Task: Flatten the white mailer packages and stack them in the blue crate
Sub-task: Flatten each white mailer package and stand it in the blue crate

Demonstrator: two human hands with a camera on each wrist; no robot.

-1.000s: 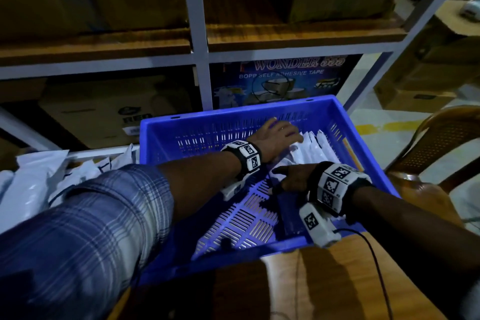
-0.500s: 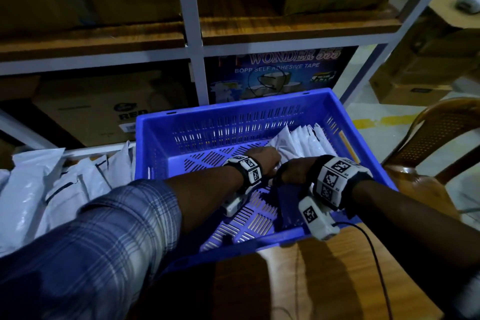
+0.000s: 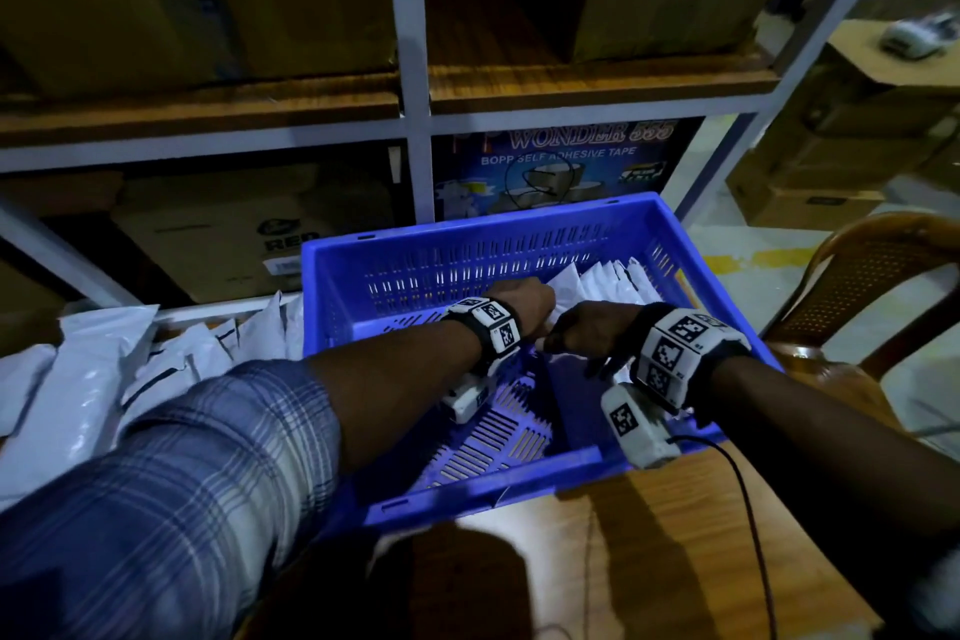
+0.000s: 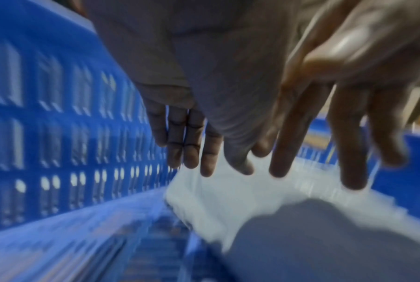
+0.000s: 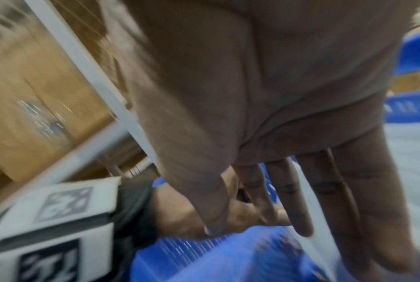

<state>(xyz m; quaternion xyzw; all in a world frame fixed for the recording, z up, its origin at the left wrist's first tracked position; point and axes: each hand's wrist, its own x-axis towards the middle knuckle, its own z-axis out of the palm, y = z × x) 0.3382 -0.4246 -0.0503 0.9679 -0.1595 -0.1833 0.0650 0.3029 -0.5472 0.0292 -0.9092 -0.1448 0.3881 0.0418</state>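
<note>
The crate [image 3: 467, 234] is bright blue, its slotted floor showing paler stripes. The mailers [image 3: 608, 283] inside it are white, as are those in the loose pile [image 3: 78, 379]. The sleeve [image 3: 171, 499] is blue-and-white plaid. Both wristbands [image 3: 675, 353] carry black-and-white square markers. The table [image 3: 649, 561] looks orange-brown, perhaps woodgrain.

Plaid sleeve [image 3: 171, 499], marker-tagged wristbands [image 3: 680, 359] (cabled)

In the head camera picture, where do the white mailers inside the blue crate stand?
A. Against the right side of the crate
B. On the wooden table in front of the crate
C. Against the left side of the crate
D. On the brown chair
A: the white mailers lean in a row along the right side of the blue crate, and the left part of its slotted floor is bare.
</note>
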